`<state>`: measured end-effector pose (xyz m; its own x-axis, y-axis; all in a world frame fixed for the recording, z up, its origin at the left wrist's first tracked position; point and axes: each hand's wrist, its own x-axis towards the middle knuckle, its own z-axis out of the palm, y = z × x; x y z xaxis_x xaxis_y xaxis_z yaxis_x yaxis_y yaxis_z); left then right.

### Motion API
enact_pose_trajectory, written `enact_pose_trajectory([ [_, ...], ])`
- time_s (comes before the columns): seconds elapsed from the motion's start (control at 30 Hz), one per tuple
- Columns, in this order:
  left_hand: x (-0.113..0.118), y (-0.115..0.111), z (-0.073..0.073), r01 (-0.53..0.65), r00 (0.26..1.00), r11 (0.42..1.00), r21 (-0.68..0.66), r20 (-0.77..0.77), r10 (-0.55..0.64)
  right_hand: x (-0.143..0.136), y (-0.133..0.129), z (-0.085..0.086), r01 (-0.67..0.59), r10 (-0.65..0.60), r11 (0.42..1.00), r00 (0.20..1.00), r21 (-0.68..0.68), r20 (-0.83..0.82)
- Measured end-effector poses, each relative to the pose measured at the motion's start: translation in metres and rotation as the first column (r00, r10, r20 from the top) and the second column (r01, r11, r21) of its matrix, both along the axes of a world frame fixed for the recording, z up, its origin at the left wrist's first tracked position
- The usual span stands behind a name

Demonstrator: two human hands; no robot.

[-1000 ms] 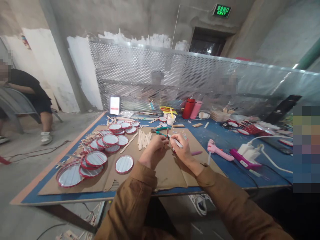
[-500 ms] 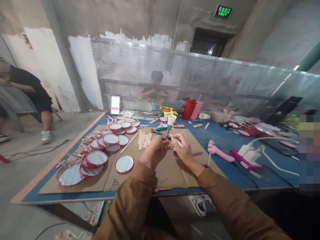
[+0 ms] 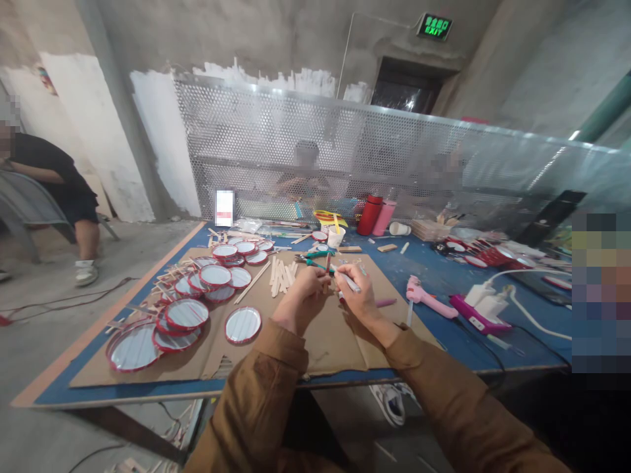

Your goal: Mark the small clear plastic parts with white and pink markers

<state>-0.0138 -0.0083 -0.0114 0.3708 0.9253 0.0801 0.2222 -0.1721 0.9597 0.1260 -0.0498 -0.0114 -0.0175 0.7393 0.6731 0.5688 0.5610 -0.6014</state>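
**Stick and Pen in Two Bare Hands Over Cardboard**

A small reddish-brown stick (image 3: 328,264) is being pinched upright in the fingers of the left hand (image 3: 309,286). A whitish, pen-like tool (image 3: 351,282) is being gripped in the right hand (image 3: 359,292), its tip being held near the stick; whether contact is being made cannot be told. Both items are being held above the near-middle part of a flat brown cardboard sheet (image 3: 325,338), which is being supported by a blue table (image 3: 394,263). Teal-handled pliers (image 3: 319,254) are lying just beyond the hands. To the left, a pile of pale flat wooden sticks (image 3: 282,276) and a single round, red-rimmed disc (image 3: 243,325) are resting on the cardboard; farther left, similar red-rimmed discs (image 3: 187,314) are lying overlapped. To the right, a pink glue gun (image 3: 428,299) is resting beside a purple power strip (image 3: 478,315).
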Motion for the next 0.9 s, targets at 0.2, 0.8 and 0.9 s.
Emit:
enact_pose_trajectory([
  [0.2,0.002,0.003,-0.007,-0.004,1.000,0.999,0.039,0.018,0.003,0.000,0.000,-0.001,-0.001,0.000,1.000,1.000,0.005,0.008],
  [0.8,0.002,-0.013,-0.005,-0.027,0.986,0.994,0.108,0.168,0.008,0.001,0.002,-0.002,-0.019,0.018,0.999,1.000,0.026,0.020],
  [0.9,0.002,-0.012,-0.004,-0.009,0.980,0.996,0.091,0.198,-0.009,0.001,0.002,-0.003,-0.021,0.020,0.999,1.000,0.027,0.023],
])
